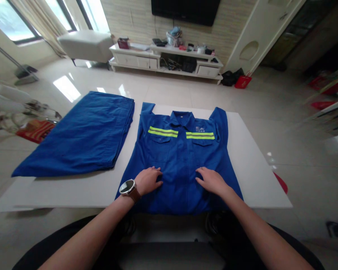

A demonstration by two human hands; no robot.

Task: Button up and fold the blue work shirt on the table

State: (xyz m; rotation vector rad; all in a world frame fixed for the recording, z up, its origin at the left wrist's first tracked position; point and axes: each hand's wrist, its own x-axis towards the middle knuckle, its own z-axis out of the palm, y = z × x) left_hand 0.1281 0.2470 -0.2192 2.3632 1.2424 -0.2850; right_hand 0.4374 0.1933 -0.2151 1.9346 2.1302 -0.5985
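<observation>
A blue work jacket lies front up on the white table, its collar at the far end and its hem over the near edge. Yellow-green and grey reflective strips cross the chest above two flap pockets, with small white print at the upper right. My left hand rests on the left half of the jacket, fingers stretched out; a watch sits on that wrist. On the right half lies my right hand, also with fingers extended. Neither hand grips anything. Left of the jacket is a folded blue garment.
The white table stands on a glossy tiled floor. Beyond it are a low white TV cabinet with clutter, a pale bench and a red bag. The folded garment reaches past the table's left side.
</observation>
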